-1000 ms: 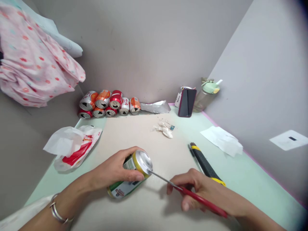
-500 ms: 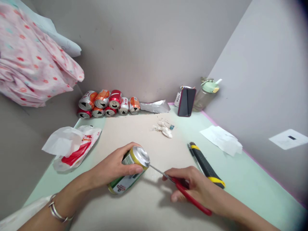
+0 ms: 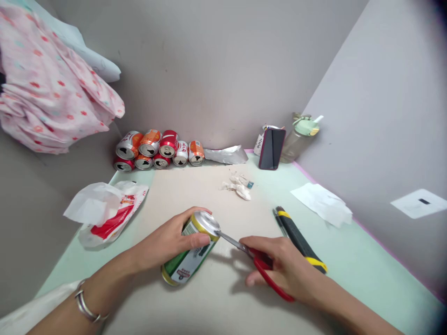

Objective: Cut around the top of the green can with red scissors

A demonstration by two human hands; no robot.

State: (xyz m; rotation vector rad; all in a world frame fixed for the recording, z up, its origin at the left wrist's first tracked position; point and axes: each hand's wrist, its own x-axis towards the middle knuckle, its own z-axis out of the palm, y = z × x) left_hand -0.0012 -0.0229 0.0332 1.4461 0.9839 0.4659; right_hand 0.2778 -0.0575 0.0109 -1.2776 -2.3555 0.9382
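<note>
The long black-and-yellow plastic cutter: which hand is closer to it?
Right. The right hand, holding red-handled metal scissors, is just left of the cutter. The left hand is farther left, around the green-and-white metal can.

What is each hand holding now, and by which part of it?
Left hand: the green can, around its side near the silver end. Right hand: scissors, by the red handles.

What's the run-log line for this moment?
Left hand: gripping tilted green-and-white can | Right hand: holding red-handled scissors, tip at can's silver end | Right side: black-and-yellow tool | Back: stacked cans
</note>
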